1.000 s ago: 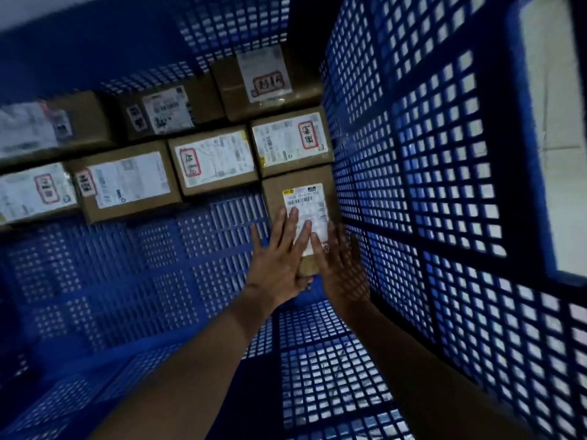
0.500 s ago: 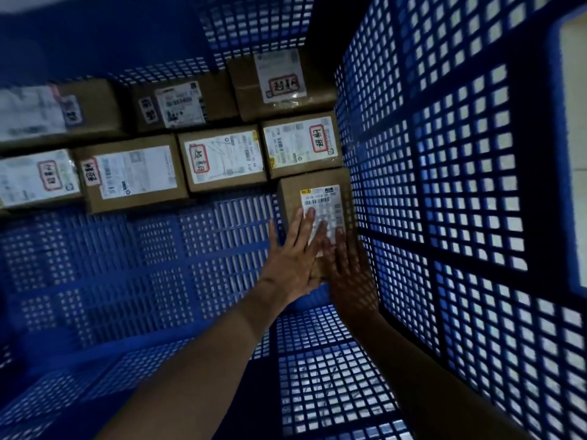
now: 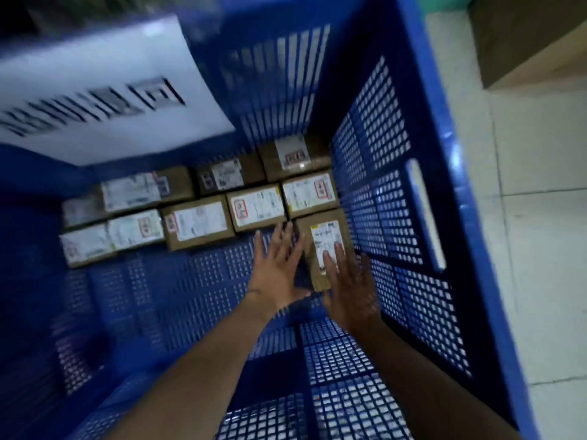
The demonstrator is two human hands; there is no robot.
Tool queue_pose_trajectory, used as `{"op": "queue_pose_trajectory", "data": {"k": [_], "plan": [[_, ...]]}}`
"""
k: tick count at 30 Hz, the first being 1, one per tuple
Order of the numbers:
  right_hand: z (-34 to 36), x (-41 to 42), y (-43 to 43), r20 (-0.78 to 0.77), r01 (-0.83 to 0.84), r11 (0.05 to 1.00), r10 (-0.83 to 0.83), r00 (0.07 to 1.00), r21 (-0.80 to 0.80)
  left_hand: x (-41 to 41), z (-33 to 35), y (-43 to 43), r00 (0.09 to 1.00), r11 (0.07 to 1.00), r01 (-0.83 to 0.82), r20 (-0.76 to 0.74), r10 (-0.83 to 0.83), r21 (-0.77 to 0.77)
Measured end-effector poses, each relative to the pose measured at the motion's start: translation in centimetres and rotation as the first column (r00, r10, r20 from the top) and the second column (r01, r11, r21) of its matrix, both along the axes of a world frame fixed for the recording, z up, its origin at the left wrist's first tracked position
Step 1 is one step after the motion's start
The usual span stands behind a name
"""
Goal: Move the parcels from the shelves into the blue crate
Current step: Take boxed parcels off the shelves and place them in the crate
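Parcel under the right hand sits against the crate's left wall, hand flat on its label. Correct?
Not quite. The parcel sits against the right wall of the crate, not the left, as the head view shows. The right hand does lie flat on its label.

At ten o'clock I see a white sheet (image 3: 104, 90), blurred, printed with black bars. At three o'clock, pale floor tiles (image 3: 540, 249). At one o'clock, a brown block (image 3: 524, 36) on those tiles.
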State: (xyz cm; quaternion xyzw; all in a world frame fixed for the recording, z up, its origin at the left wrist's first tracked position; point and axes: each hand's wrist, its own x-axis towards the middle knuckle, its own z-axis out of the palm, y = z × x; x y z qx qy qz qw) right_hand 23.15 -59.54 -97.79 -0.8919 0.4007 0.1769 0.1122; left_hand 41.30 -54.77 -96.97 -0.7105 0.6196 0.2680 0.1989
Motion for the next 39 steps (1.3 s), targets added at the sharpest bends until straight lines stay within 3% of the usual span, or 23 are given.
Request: {"op": "queue_pose_trajectory", "data": {"k": [5, 9, 16, 22, 24, 31, 35, 39], "plan": [[13.3, 2.7, 0.9, -0.139, -0.17, 0.985, 0.168, 0.976, -0.004, 3.8, 13.1, 0.9, 0.999, 1.0, 0.001, 0.045, 0.0, -0.013], [25.3, 3.2, 2.0, -0.07, -0.132, 0.99, 0.136, 0.988, 0.056, 4.7, 25.7, 3.3, 0.996, 0.999, -0.046, 0.075, 0.044, 0.029], [42.7, 5.3, 4.7, -0.052, -0.22, 0.976, 0.22, 0.974, 0.012, 3.4, 44.0, 9.8, 0.94, 0.944, -0.329, 0.082, 0.33, -0.025], [54.2, 8.8, 8.9, 0.019, -0.36, 0.931, 0.362, 0.932, -0.058, 1.0, 54.1, 16.6, 0.873, 0.87, -0.471, 0.067, 0.483, -0.144], [56.6, 9.6, 11.1, 0.056, -0.383, 0.921, 0.387, 0.92, -0.075, 0.9, 56.5, 19.3, 0.823, 0.816, -0.544, 0.067, 0.564, -0.195], [62.3, 12.4, 22.0, 0.082, -0.559, 0.815, 0.574, 0.815, -0.15, 1.6, 62.2, 35.1, 0.524, 0.532, -0.796, 0.111, 0.844, -0.288], [64.8, 13.6, 32.5, 0.16, -0.7, 0.679, 0.733, 0.661, -0.221, -0.6, 64.8, 47.0, 0.401, 0.425, -0.82, 0.145, 0.905, -0.384], [68.7, 13.8, 45.8, 0.261, -0.795, 0.512, 0.857, 0.445, -0.326, -4.2, 69.7, 59.8, 0.225, 0.271, -0.832, 0.152, 0.963, -0.484]]}}
